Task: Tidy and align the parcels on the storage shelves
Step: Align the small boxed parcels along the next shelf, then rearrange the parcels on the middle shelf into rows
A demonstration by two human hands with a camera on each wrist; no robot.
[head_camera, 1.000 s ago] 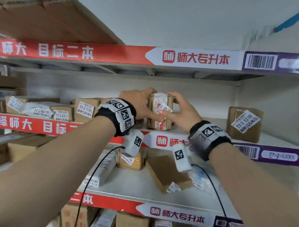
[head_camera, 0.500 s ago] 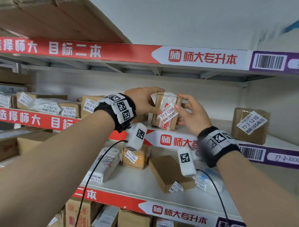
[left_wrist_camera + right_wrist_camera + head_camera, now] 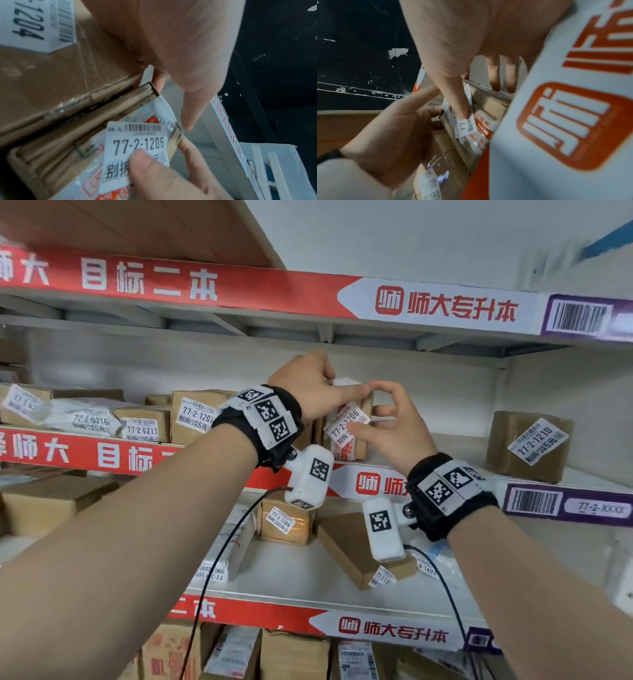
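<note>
Head view: your left hand (image 3: 308,392) grips top of small brown parcel (image 3: 354,440) on middle shelf (image 3: 582,477). Your right hand (image 3: 390,426) pinches its white label (image 3: 346,424), thumb on front. Another box (image 3: 529,445) stands well apart at right.

Left wrist view: label (image 3: 135,151) reads 77-2-1206; your right thumb presses its lower part. Bigger box (image 3: 42,75) touches parcel.

Right wrist view: blurry; thumb on label (image 3: 465,125), fingers behind parcel (image 3: 488,108).
</note>
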